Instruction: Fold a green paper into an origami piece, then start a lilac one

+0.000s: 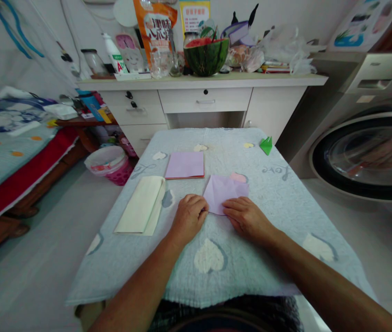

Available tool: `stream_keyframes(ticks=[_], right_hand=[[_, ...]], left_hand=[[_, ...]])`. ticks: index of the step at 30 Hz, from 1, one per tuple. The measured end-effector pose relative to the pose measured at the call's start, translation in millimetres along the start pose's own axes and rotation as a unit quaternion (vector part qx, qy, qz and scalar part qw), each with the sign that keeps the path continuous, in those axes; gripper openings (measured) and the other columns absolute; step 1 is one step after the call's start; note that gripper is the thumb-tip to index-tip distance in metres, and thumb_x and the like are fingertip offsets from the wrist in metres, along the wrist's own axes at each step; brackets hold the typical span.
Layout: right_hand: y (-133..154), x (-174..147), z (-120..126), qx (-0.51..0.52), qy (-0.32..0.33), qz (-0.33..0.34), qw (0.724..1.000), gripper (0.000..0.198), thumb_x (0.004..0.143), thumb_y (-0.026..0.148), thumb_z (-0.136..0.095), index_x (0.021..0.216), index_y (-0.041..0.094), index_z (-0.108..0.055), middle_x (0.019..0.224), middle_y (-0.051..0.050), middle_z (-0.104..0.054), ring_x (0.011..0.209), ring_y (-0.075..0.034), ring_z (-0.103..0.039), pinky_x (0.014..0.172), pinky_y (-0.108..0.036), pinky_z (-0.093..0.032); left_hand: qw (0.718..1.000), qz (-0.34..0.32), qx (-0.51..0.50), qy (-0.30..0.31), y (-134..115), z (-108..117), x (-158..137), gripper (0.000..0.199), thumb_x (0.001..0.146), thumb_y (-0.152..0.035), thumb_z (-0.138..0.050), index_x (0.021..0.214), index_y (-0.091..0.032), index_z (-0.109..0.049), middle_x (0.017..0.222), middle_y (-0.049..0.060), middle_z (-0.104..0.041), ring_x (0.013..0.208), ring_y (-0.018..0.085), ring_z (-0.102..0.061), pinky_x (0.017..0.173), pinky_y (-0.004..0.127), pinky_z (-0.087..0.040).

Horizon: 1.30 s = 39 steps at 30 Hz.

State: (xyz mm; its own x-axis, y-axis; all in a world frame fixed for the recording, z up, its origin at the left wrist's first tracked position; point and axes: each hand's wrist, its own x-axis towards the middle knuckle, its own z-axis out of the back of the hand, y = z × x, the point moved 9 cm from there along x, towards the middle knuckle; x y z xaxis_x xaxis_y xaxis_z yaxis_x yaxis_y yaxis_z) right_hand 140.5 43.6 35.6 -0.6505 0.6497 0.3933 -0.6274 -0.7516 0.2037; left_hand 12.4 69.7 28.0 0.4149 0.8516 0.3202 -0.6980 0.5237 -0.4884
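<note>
A sheet of light purple origami paper [218,191] with crease lines lies on the cloth-covered table in front of me. My left hand [192,213] is closed, its thumb and fingers pinching the sheet's lower left corner. My right hand [247,216] holds the lower right part, fingers drawn together on top and the thumb near the bottom edge. Beyond my left hand is a stack of square paper [185,164], purple on top with a red edge beneath. A folded pale yellow sheet [139,205] rests to the left.
A small folded green paper piece [266,145] sits at the table's far right corner. Behind stands a white cabinet [204,99] carrying a cut watermelon [206,57], bottles and bags. A pink bin [113,166] and bed are at left, a washing machine [365,124] at right.
</note>
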Motion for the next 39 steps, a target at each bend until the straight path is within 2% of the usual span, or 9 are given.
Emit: stream_keyframes(ticks=[6, 12, 14, 20, 23, 27, 31, 34, 39], right_hand=[[2.4, -0.7, 3.2, 0.033, -0.008, 0.002, 0.999, 0.021, 0.086, 0.01, -0.051, 0.093, 0.014, -0.071, 0.1, -0.011, -0.072, 0.095, -0.022, -0.066, 0.084, -0.04, -0.052], [-4.9, -1.6, 2.6, 0.047, -0.024, -0.027, 0.998, 0.019, 0.088, 0.012, -0.051, 0.094, 0.015, -0.069, 0.097, -0.01, -0.072, 0.09, -0.021, -0.066, 0.082, -0.037, -0.053], [-8.2, -1.9, 4.7, 0.057, -0.037, -0.039, 0.997, 0.018, 0.088, 0.013, -0.051, 0.094, 0.015, -0.068, 0.096, -0.01, -0.072, 0.089, -0.02, -0.066, 0.082, -0.037, -0.053], [-9.5, -3.1, 12.1, 0.077, -0.043, -0.014, 0.996, 0.035, 0.07, 0.005, -0.053, 0.1, 0.016, -0.066, 0.109, -0.012, -0.068, 0.104, -0.025, -0.062, 0.093, -0.046, -0.048], [-12.8, -4.6, 17.2, 0.081, -0.05, -0.017, 0.995, 0.034, 0.067, 0.004, -0.052, 0.095, 0.018, -0.065, 0.108, -0.011, -0.068, 0.106, -0.025, -0.061, 0.094, -0.046, -0.047], [-5.2, -5.4, 20.7, 0.101, -0.048, 0.01, 0.994, 0.029, 0.069, 0.003, -0.051, 0.09, 0.018, -0.063, 0.108, -0.01, -0.069, 0.107, -0.023, -0.061, 0.094, -0.043, -0.047], [-0.8, -4.1, 12.6, 0.114, 0.002, -0.008, 0.993, 0.027, 0.068, 0.005, -0.054, 0.09, 0.017, -0.062, 0.111, -0.012, -0.067, 0.107, -0.024, -0.06, 0.092, -0.042, -0.049], [2.9, -2.8, 8.1, 0.112, 0.025, 0.0, 0.993, 0.025, 0.074, 0.01, -0.056, 0.097, 0.016, -0.064, 0.111, -0.012, -0.067, 0.105, -0.024, -0.061, 0.089, -0.042, -0.05], [-0.5, -1.5, 7.6, 0.128, 0.008, 0.005, 0.992, 0.017, 0.086, 0.012, -0.052, 0.094, 0.018, -0.066, 0.102, -0.009, -0.069, 0.097, -0.021, -0.062, 0.085, -0.039, -0.05]], left_hand=[[1.0, 0.021, -0.002, 0.007, 8.4, 4.4, -1.6, 0.012, 0.078, -0.009, -0.059, 0.076, -0.02, -0.059, 0.082, 0.002, -0.064, 0.089, 0.021, -0.055, 0.082, 0.036, -0.043], [0.999, 0.036, -0.011, -0.004, 14.8, 5.3, -2.7, 0.017, 0.078, -0.009, -0.061, 0.09, -0.02, -0.063, 0.092, 0.003, -0.066, 0.093, 0.022, -0.056, 0.085, 0.037, -0.044], [0.999, 0.03, -0.014, -0.002, 13.6, 4.6, -2.3, 0.015, 0.079, -0.01, -0.061, 0.088, -0.021, -0.064, 0.092, 0.003, -0.066, 0.094, 0.022, -0.056, 0.086, 0.037, -0.043], [0.998, 0.036, -0.043, 0.0, 15.1, 5.1, -2.0, 0.015, 0.08, -0.006, -0.055, 0.079, -0.019, -0.062, 0.086, 0.002, -0.063, 0.086, 0.018, -0.057, 0.079, 0.032, -0.045], [0.997, 0.054, -0.06, -0.008, 19.1, 7.5, -2.9, 0.015, 0.079, -0.005, -0.053, 0.078, -0.019, -0.059, 0.083, 0.001, -0.061, 0.082, 0.017, -0.057, 0.076, 0.03, -0.045], [0.996, 0.057, -0.067, -0.008, 18.8, 8.7, -2.9, 0.015, 0.077, -0.005, -0.053, 0.077, -0.019, -0.058, 0.082, 0.001, -0.06, 0.082, 0.017, -0.057, 0.076, 0.03, -0.046], [0.997, 0.049, -0.061, -0.002, 16.3, 7.9, -2.1, 0.015, 0.074, -0.004, -0.054, 0.076, -0.019, -0.058, 0.083, 0.002, -0.059, 0.083, 0.018, -0.056, 0.078, 0.032, -0.046], [0.997, 0.051, -0.05, -0.002, 17.4, 6.4, -2.6, 0.016, 0.073, -0.004, -0.054, 0.075, -0.019, -0.057, 0.083, 0.002, -0.058, 0.083, 0.018, -0.056, 0.079, 0.033, -0.047], [0.998, 0.054, -0.023, -0.026, 22.8, 6.0, -6.0, 0.014, 0.071, -0.006, -0.057, 0.077, -0.019, -0.06, 0.095, 0.004, -0.056, 0.095, 0.021, -0.055, 0.088, 0.038, -0.046]])
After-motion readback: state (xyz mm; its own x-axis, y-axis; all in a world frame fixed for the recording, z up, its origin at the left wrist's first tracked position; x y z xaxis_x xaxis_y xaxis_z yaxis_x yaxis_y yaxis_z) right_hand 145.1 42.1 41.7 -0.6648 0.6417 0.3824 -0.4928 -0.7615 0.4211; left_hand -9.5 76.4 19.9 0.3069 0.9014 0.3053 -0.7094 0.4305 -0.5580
